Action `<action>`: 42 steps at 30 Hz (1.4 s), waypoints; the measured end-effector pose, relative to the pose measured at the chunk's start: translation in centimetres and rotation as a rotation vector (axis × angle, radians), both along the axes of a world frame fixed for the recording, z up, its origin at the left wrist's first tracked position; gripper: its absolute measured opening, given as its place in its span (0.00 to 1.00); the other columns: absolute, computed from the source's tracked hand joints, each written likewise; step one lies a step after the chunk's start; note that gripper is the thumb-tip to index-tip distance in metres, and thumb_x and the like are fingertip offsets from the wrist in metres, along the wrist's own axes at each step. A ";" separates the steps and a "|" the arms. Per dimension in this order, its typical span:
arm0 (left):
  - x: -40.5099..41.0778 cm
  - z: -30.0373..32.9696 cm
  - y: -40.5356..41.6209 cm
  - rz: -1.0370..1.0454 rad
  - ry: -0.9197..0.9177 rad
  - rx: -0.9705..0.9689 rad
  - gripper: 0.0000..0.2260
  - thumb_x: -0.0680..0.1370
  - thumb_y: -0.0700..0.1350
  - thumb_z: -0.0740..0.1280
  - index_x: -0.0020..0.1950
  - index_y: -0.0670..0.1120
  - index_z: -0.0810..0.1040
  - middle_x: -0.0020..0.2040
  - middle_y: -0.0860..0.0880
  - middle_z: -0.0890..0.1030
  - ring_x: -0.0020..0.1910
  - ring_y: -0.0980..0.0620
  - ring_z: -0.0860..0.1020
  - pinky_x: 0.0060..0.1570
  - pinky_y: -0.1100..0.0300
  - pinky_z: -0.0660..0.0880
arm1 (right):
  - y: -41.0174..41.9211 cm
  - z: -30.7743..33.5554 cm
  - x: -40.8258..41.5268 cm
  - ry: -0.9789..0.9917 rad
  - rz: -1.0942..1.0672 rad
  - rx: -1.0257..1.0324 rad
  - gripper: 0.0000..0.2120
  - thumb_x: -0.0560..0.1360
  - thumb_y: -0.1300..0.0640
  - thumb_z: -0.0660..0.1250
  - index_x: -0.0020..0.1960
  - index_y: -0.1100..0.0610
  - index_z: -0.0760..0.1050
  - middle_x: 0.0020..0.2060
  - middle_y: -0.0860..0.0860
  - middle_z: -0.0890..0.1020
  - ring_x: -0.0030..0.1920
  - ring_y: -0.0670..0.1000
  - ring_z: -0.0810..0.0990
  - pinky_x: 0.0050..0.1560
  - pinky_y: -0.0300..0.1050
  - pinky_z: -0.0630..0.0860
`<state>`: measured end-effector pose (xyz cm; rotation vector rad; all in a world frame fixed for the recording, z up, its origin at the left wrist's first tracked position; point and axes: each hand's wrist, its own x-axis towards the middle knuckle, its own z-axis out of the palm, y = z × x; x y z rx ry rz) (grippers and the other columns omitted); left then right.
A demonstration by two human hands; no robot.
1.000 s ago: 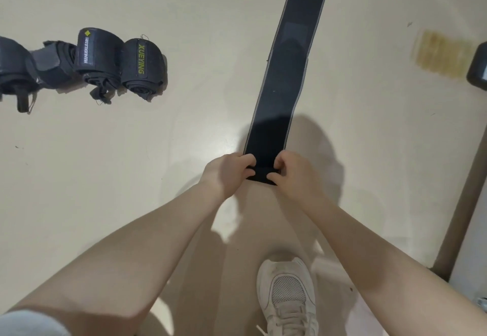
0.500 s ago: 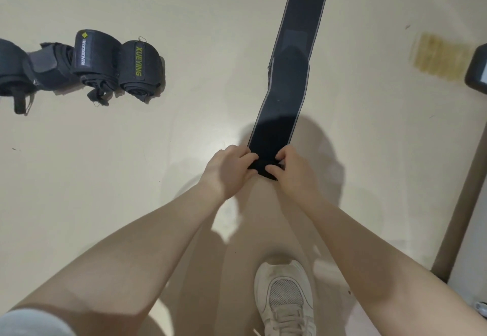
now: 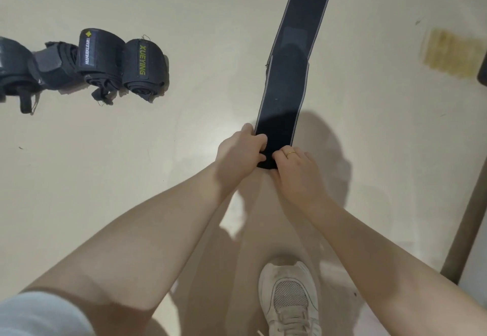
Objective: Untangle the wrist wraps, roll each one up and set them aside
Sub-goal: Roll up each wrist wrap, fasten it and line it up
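Four rolled wrist wraps (image 3: 143, 68) line the floor's (image 3: 131, 203) far left, a white sneaker (image 3: 288, 298) near, while the left hand (image 3: 238, 151) and right hand (image 3: 296, 171) pinch the rolled near end of the black wrist wrap (image 3: 286, 93) stretching away.

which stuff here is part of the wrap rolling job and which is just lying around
Job: flat wrist wrap, left hand and right hand rolling its near end; rolled wraps set aside.
Lying about: white shoe, yellowish floor stain.
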<state>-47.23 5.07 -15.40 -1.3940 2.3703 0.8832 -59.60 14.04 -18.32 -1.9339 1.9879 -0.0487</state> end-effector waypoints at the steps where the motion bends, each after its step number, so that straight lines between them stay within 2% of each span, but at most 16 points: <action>1: 0.2 -0.3 0.2 -0.014 0.043 -0.053 0.03 0.78 0.43 0.63 0.49 0.46 0.75 0.48 0.49 0.70 0.43 0.46 0.71 0.39 0.59 0.63 | -0.3 0.0 0.1 -0.067 -0.040 0.021 0.08 0.68 0.62 0.72 0.45 0.62 0.77 0.40 0.56 0.78 0.41 0.59 0.78 0.38 0.47 0.73; 3: 0.6 -0.5 0.9 -0.087 0.107 -0.132 0.06 0.78 0.42 0.61 0.48 0.44 0.77 0.48 0.47 0.75 0.44 0.43 0.74 0.39 0.57 0.63 | -0.7 0.4 0.2 -0.157 -0.108 0.139 0.10 0.77 0.59 0.63 0.55 0.62 0.76 0.49 0.57 0.78 0.50 0.57 0.75 0.48 0.50 0.72; 5: 1.4 -0.8 1.9 -0.162 0.132 -0.182 0.11 0.78 0.46 0.59 0.49 0.44 0.79 0.46 0.46 0.79 0.45 0.42 0.76 0.40 0.56 0.65 | -0.8 0.3 -0.1 -0.270 -0.173 0.257 0.12 0.80 0.57 0.59 0.59 0.60 0.75 0.53 0.56 0.79 0.53 0.55 0.75 0.50 0.45 0.69; 8: 2.5 -1.5 3.3 -0.267 0.122 -0.185 0.13 0.77 0.49 0.61 0.53 0.42 0.81 0.49 0.46 0.80 0.48 0.43 0.77 0.42 0.54 0.69 | -0.5 0.4 -0.6 -0.471 -0.298 0.369 0.12 0.79 0.57 0.62 0.59 0.60 0.76 0.54 0.54 0.80 0.55 0.53 0.76 0.47 0.38 0.65; 10: 2.5 -1.6 3.7 -0.247 0.154 -0.191 0.08 0.74 0.43 0.66 0.47 0.42 0.82 0.43 0.46 0.80 0.41 0.43 0.78 0.36 0.57 0.68 | -0.3 0.3 -0.8 -0.494 -0.381 0.333 0.10 0.76 0.57 0.66 0.57 0.59 0.76 0.52 0.53 0.79 0.52 0.52 0.76 0.46 0.38 0.65; 12: 2.0 -1.6 3.5 -0.225 0.152 -0.221 0.06 0.73 0.40 0.66 0.42 0.43 0.83 0.39 0.46 0.80 0.38 0.43 0.78 0.33 0.58 0.67 | 0.0 0.8 -0.4 -0.378 -0.372 0.185 0.08 0.74 0.58 0.69 0.52 0.59 0.74 0.48 0.51 0.74 0.45 0.52 0.74 0.43 0.41 0.66; 15: 0.6 -1.1 2.9 -0.174 0.045 -0.158 0.09 0.80 0.42 0.58 0.55 0.44 0.77 0.50 0.47 0.78 0.49 0.45 0.75 0.41 0.56 0.65 | 0.8 0.6 0.0 -0.078 -0.092 -0.108 0.06 0.72 0.58 0.65 0.39 0.59 0.75 0.41 0.53 0.76 0.37 0.55 0.76 0.35 0.43 0.67; 17: 0.0 -0.9 2.1 -0.043 0.022 -0.095 0.07 0.80 0.41 0.58 0.56 0.44 0.72 0.52 0.48 0.76 0.44 0.48 0.71 0.39 0.58 0.64 | 1.2 0.2 -0.1 0.055 0.036 -0.157 0.07 0.69 0.54 0.65 0.38 0.58 0.77 0.40 0.52 0.78 0.36 0.54 0.77 0.38 0.46 0.67; 20: -0.4 -0.5 1.5 0.111 0.062 0.030 0.05 0.80 0.42 0.59 0.53 0.45 0.73 0.53 0.47 0.70 0.41 0.47 0.69 0.33 0.61 0.64 | 1.5 -0.1 -0.2 0.103 0.117 -0.131 0.04 0.65 0.60 0.65 0.38 0.59 0.76 0.38 0.54 0.78 0.36 0.55 0.77 0.38 0.44 0.61; 22: -0.1 -0.5 1.7 0.050 0.064 -0.012 0.08 0.81 0.44 0.58 0.51 0.42 0.74 0.52 0.46 0.71 0.41 0.43 0.72 0.38 0.57 0.69 | 1.1 0.2 -0.3 0.015 0.044 -0.010 0.03 0.69 0.62 0.65 0.42 0.61 0.77 0.41 0.55 0.77 0.40 0.57 0.77 0.39 0.45 0.61; 25: 1.0 -0.2 2.4 -0.077 0.061 -0.007 0.14 0.81 0.49 0.59 0.61 0.42 0.74 0.57 0.44 0.73 0.50 0.43 0.75 0.48 0.55 0.70 | -0.1 0.5 -0.7 -0.177 -0.151 0.200 0.10 0.74 0.54 0.67 0.51 0.59 0.78 0.48 0.54 0.77 0.50 0.54 0.75 0.46 0.47 0.69; 30: 2.0 -0.5 3.4 -0.147 0.023 -0.024 0.14 0.80 0.46 0.58 0.64 0.45 0.71 0.59 0.47 0.73 0.54 0.47 0.73 0.48 0.55 0.72 | -0.2 0.9 -1.3 -0.558 -0.499 0.368 0.14 0.69 0.56 0.73 0.50 0.54 0.70 0.41 0.48 0.73 0.43 0.49 0.73 0.35 0.38 0.66; 33: 1.2 -0.4 3.1 -0.274 -0.066 -0.059 0.12 0.82 0.47 0.54 0.62 0.44 0.72 0.57 0.47 0.72 0.52 0.46 0.75 0.43 0.55 0.70 | 0.1 1.4 -0.9 -0.259 -0.261 0.360 0.15 0.72 0.51 0.69 0.52 0.57 0.68 0.44 0.49 0.71 0.44 0.52 0.73 0.36 0.43 0.66; 36: -0.4 -0.1 1.9 -0.293 -0.154 0.008 0.11 0.82 0.46 0.55 0.58 0.44 0.74 0.53 0.46 0.72 0.50 0.46 0.75 0.39 0.56 0.65 | 0.6 1.6 -0.2 0.025 -0.104 0.116 0.18 0.68 0.53 0.72 0.51 0.59 0.70 0.47 0.54 0.74 0.43 0.56 0.76 0.36 0.45 0.65; 39: -1.6 -0.1 0.9 -0.192 -0.157 0.120 0.11 0.80 0.44 0.59 0.59 0.44 0.77 0.53 0.46 0.68 0.54 0.46 0.74 0.43 0.56 0.68 | 1.9 0.6 0.0 0.144 -0.007 -0.113 0.12 0.61 0.60 0.75 0.40 0.58 0.74 0.40 0.53 0.78 0.36 0.54 0.77 0.34 0.45 0.66; 42: -1.3 -0.2 1.2 -0.022 -0.067 0.160 0.11 0.78 0.42 0.63 0.60 0.41 0.76 0.57 0.43 0.74 0.54 0.45 0.75 0.51 0.55 0.72 | 2.2 0.2 -0.3 0.144 0.051 -0.137 0.07 0.63 0.66 0.68 0.39 0.58 0.75 0.40 0.53 0.79 0.36 0.54 0.77 0.37 0.45 0.69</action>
